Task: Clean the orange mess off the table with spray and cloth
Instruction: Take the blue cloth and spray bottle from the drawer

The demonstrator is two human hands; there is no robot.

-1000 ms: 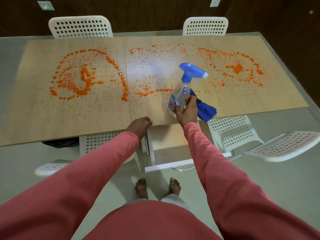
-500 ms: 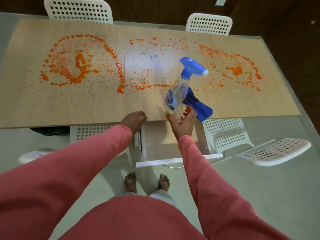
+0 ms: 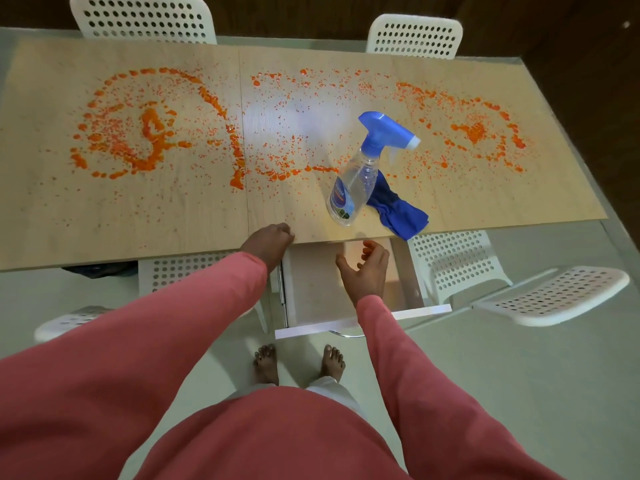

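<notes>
- Head view looks down on the table; the orange mess runs in loops and specks across most of the top, thickest toward the far left and far right, so I'd say no cleaning has begun
- spray bottle stands near the front edge, right of the middle seam; blue cloth lies crumpled just beside it, touching its right side, close to that front edge
- right hand hangs over the open drawer below the front edge, fingers loosely spread, holding nothing, apart from the bottle
- left hand rests on the front edge, fingers curled; can't tell if it grips anything
- next up, I guess: grab the bottle, aim at the mess, squeeze; then wipe
- bottle label is blue with an orange band; writing's too blurry to read
</notes>
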